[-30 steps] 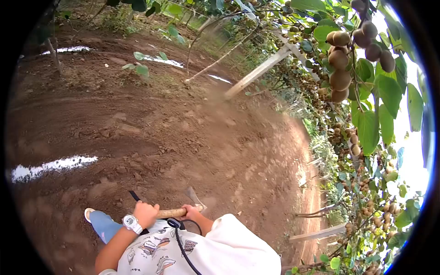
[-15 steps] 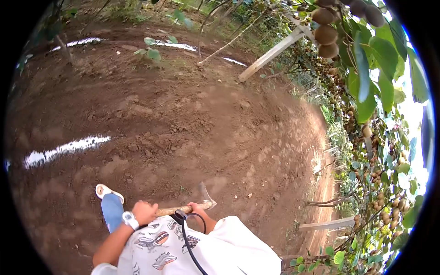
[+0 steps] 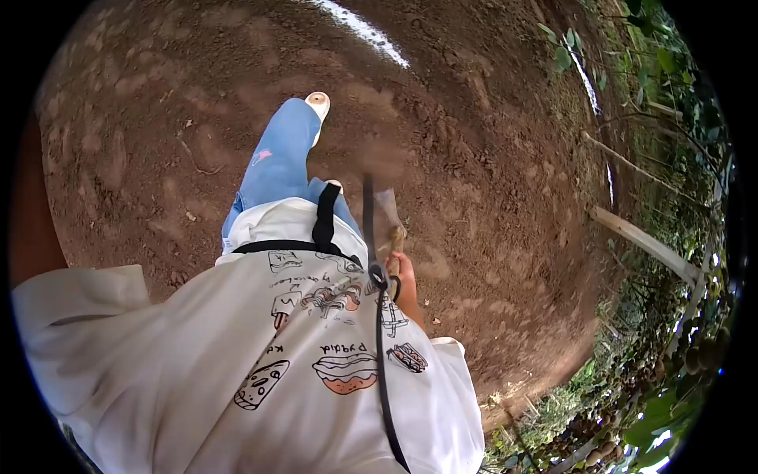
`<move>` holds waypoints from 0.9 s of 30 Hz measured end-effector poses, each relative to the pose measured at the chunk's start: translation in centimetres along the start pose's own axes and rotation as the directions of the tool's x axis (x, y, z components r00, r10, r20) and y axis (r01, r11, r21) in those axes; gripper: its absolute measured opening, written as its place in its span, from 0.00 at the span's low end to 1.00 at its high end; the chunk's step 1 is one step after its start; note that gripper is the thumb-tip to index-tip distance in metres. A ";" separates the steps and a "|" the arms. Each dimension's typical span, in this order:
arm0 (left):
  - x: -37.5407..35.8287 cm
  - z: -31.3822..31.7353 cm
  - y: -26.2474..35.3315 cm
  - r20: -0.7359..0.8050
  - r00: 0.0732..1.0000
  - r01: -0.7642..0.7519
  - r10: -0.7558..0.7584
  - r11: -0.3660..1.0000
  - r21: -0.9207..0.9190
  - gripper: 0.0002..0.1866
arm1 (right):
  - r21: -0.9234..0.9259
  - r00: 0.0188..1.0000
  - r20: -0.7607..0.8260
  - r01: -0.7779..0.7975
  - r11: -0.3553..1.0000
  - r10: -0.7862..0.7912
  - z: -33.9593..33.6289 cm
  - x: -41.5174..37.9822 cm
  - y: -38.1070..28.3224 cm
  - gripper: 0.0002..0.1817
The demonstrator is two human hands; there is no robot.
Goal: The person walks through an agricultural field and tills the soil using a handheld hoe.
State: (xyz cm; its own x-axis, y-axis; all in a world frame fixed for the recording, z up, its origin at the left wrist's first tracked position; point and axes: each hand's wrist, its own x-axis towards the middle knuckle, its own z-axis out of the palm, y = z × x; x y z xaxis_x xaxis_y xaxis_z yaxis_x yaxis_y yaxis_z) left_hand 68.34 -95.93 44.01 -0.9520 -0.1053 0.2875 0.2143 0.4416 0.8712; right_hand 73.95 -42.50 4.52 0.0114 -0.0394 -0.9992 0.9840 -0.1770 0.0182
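My right hand (image 3: 404, 270) is closed around the wooden handle of a hoe (image 3: 397, 235), close to its head, to the right of the shirt front. The grey metal blade (image 3: 387, 204) points up the view over the soil and looks blurred. Most of the handle is hidden. My left arm (image 3: 35, 205) reaches up along the left edge of the view, and its hand is out of frame.
Brown soil (image 3: 497, 197) surrounds the legs in blue jeans (image 3: 280, 150). A white line (image 3: 363, 31) crosses the ground at the top. A pale post (image 3: 643, 241), branches and leafy vines stand at the right. Black straps hang over the white shirt (image 3: 205, 355).
The view has turned and tipped down towards the body. My left hand has left the handle and the frame, its arm now out to the left. My right hand still holds the hoe.
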 end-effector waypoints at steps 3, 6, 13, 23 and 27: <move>-3.9 -5.1 -3.5 -0.046 0.981 0.192 -0.189 0.978 0.083 0.21 | -0.116 0.988 -0.108 -0.122 0.986 0.110 2.0 -1.9 -0.6 0.10; -7.9 -10.7 -7.7 -0.088 0.918 0.396 -0.387 0.903 0.167 0.21 | -0.019 0.987 -0.118 -0.110 0.994 0.107 2.9 -0.7 0.4 0.07; -11.5 -18.9 -13.9 -0.156 0.677 0.733 -0.719 0.642 0.225 0.22 | 0.223 0.979 -0.036 -0.187 0.957 0.200 13.5 -6.2 2.2 0.07; 2.9 -9.1 -20.9 0.119 0.572 0.766 -0.811 0.581 0.277 0.24 | 0.372 0.972 -0.218 0.000 0.928 0.087 15.5 -6.7 2.4 0.06; 9.6 4.9 -27.8 0.310 0.473 0.802 -0.825 0.549 0.236 0.25 | 0.266 0.931 -0.339 -0.044 0.963 0.136 11.7 -2.0 -5.2 0.08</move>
State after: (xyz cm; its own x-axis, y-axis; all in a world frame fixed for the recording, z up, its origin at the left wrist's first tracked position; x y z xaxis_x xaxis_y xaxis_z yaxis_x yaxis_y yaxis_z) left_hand 52.12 -104.86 20.62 -0.6949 -0.1380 -0.7057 -0.6975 0.3681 0.6148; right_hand 66.68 -53.01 6.83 0.2051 0.2726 -0.9400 0.8999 -0.4302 0.0716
